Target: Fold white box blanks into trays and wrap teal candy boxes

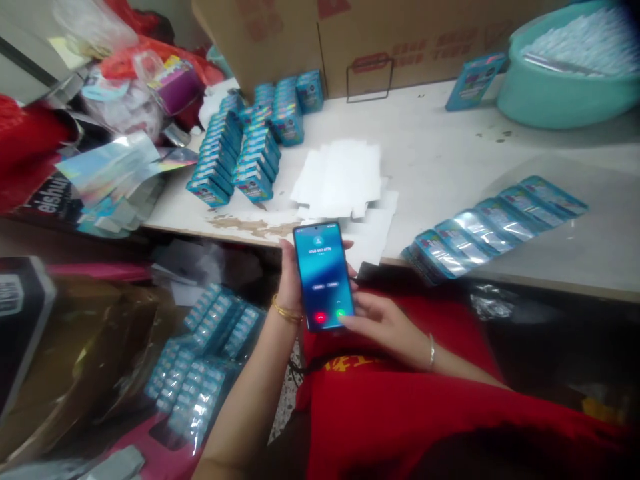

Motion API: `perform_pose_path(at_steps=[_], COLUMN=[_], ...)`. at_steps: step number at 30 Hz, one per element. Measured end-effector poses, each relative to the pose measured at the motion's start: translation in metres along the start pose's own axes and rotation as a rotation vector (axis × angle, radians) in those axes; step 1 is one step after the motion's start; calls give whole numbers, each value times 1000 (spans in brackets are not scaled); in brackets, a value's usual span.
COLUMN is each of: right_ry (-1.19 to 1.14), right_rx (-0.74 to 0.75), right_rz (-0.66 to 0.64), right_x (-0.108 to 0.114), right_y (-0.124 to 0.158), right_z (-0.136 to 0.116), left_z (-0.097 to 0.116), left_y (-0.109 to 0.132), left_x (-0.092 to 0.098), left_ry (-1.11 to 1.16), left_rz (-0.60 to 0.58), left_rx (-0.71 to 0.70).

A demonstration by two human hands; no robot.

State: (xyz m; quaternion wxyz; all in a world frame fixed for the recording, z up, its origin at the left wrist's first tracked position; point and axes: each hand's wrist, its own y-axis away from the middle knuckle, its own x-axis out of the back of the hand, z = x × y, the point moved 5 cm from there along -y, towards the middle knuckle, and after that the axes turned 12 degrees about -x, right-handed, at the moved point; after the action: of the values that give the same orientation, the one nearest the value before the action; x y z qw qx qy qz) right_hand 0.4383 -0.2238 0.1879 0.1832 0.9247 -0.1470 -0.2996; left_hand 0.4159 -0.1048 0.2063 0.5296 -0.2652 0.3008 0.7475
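My left hand [289, 277] is wrapped round a smartphone [323, 273], held upright just below the table's front edge. Its screen shows an incoming call with a red and a green button. My right hand [383, 320] reaches in from the right, fingers stretched, its fingertip touching the screen at the green button. On the table behind the phone lies a pile of flat white card blanks [343, 177]. A gold bangle sits on my left wrist and a thin bracelet on my right.
Rows of small blue boxes [240, 150] stand at the table's left; a fanned row of blue wrapped packs [493, 227] lies at right. A teal basin [565, 73] and cardboard carton [350, 33] are behind. More blue packs in plastic [205, 367] lie on the floor.
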Motion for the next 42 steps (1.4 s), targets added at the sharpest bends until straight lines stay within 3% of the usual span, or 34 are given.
perform_pose_path(at_steps=[25,42], right_ry=[-101,-149], right_rx=[0,-116], right_rz=[68,56], right_x=[1,4], right_y=[-4,-3], right_z=[3,7], left_z=[-2,-9], left_y=[-3,-2], left_x=[-6,-5], left_ry=[44,27], left_rz=[20,1], left_rx=[30,65])
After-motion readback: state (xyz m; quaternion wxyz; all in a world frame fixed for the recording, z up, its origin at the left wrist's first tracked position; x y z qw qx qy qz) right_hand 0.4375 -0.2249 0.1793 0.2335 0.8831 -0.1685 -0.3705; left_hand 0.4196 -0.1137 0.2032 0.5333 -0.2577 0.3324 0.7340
